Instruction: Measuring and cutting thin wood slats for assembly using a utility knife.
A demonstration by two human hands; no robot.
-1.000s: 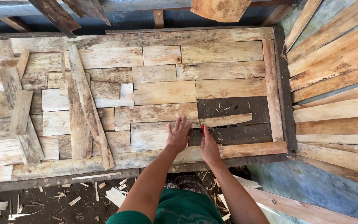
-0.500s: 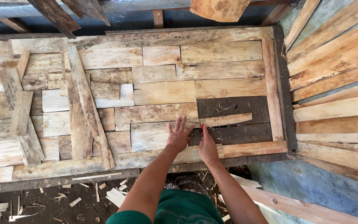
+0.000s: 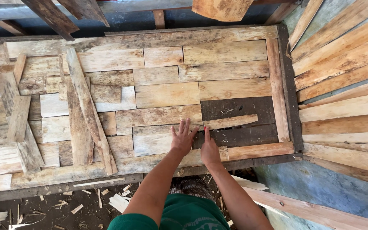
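A large flat wooden panel [image 3: 158, 40] made of many fitted plank pieces lies in front of me. My left hand [image 3: 183, 138] rests flat with fingers spread on a pale plank piece [image 3: 152, 139] in the lower row. My right hand [image 3: 209, 150] presses on the panel's lower edge, its index finger pointing up at the left end of a thin loose strip [image 3: 231, 122]. That strip lies across a dark unfilled gap [image 3: 243, 108] at the panel's right.
Long loose boards [image 3: 91, 113] lie diagonally across the panel's left part. A stack of pale planks [image 3: 346, 76] leans at the right. Wood chips and offcuts [image 3: 116, 200] litter the dark ground below. Roof timbers [image 3: 52, 15] cross the top.
Both hands have slid slightly down and left on the panel; the right hand drew back from the thin strip's end toward the lower edge.
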